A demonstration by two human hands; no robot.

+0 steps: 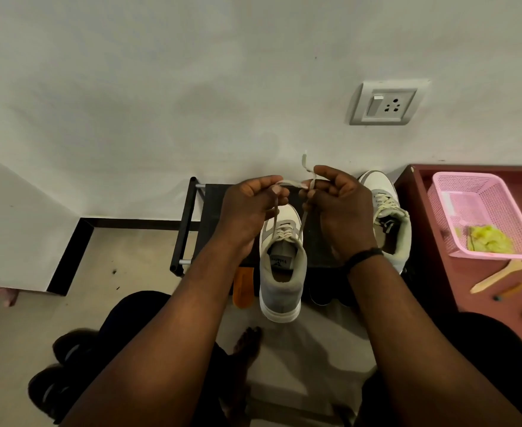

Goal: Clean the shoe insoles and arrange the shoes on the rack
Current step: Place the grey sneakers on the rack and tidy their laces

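Note:
A white and grey sneaker (281, 282) lies toe-first on top of the black shoe rack (188, 223), its heel hanging over the rack's front edge. Its insole shows inside the opening. My left hand (247, 208) pinches one end of the sneaker's lace (304, 217), and my right hand (343, 211) pinches the other end; both ends are pulled up and crossed between the hands. The matching sneaker (392, 220) stands on the rack to the right, partly hidden by my right hand and wrist.
An orange item (243, 288) sits on the lower shelf beside dark shoes (330, 291). Black shoes (65, 371) lie on the floor at the left. A maroon table (438, 272) on the right carries a pink basket (481, 211) with a yellow cloth (489, 240).

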